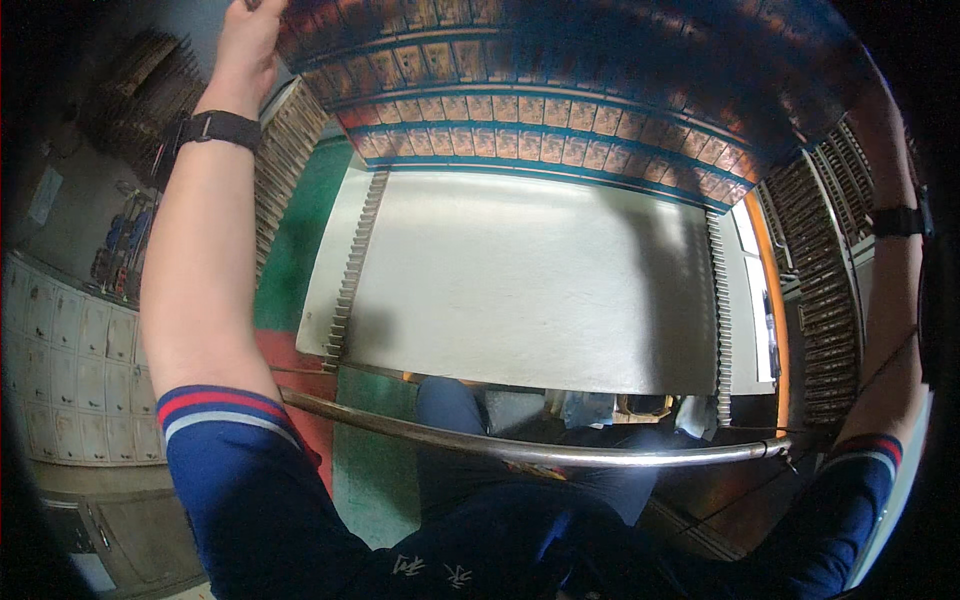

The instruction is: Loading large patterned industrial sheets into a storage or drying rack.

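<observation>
Large dark-blue sheet printed with rows of copper-toned rectangles (pixel 535 127): at the top of the view, spanning between the two raised arms, its near edge above a broad pale-white flat board (pixel 530 270). Upper right of the sheet in deep shadow.

Left hand (pixel 247 50): at upper left, beside the sheet's left corner, fingers partly bent and cut off by the picture's upper edge; cannot tell whether it grips the sheet. Black wristband (pixel 220 129) on that wrist.

Right hand (pixel 873 105): near the sheet's right side, dark and blurred; cannot tell whether open or closed.

Two toothed grey metal strips (pixel 352 280) run along the board's left and right sides; a straight orange strip (pixel 770 300) lies beyond the right one. Curved shiny metal bar (pixel 560 455) crosses in front of the person's torso, above the legs.

Surroundings: green floor (pixel 375 490) with a red band; pale locker-like cabinet with small doors (pixel 75 370) at far left; dark slatted rack (pixel 825 340) at right.
</observation>
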Demonstrator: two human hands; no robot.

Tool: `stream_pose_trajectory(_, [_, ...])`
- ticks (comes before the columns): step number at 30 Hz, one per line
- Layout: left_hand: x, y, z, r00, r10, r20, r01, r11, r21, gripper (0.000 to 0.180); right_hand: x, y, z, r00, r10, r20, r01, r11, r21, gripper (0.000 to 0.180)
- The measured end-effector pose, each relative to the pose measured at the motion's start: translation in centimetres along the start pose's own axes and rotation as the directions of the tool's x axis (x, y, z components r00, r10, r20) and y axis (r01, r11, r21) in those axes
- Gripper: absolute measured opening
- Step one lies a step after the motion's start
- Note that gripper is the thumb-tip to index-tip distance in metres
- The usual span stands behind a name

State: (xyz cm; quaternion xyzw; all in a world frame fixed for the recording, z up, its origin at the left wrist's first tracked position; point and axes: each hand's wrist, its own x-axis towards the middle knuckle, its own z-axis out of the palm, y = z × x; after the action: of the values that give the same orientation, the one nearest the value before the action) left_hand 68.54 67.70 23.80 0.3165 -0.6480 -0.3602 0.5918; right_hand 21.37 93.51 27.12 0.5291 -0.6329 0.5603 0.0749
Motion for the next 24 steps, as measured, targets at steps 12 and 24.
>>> stream_pose_trajectory(12, [-0.5, -0.8, -1.4, 0.995, -0.096, 0.013, 0.096, 0.990, -0.099, 0.022, -1.0, -0.1, -3.1, 1.000, 0.024, -0.012, -0.024, 0.999, 0.049, 0.034])
stream_pose_trajectory(24, [-2.1, -3.5, -2.9, 0.998, -0.051, -0.046, 0.054, 0.996, 0.070, 0.045, -1.3, 2.7, -4.2, 0.988, 0.112, 0.110, -0.137, 0.958, 0.254, 0.048])
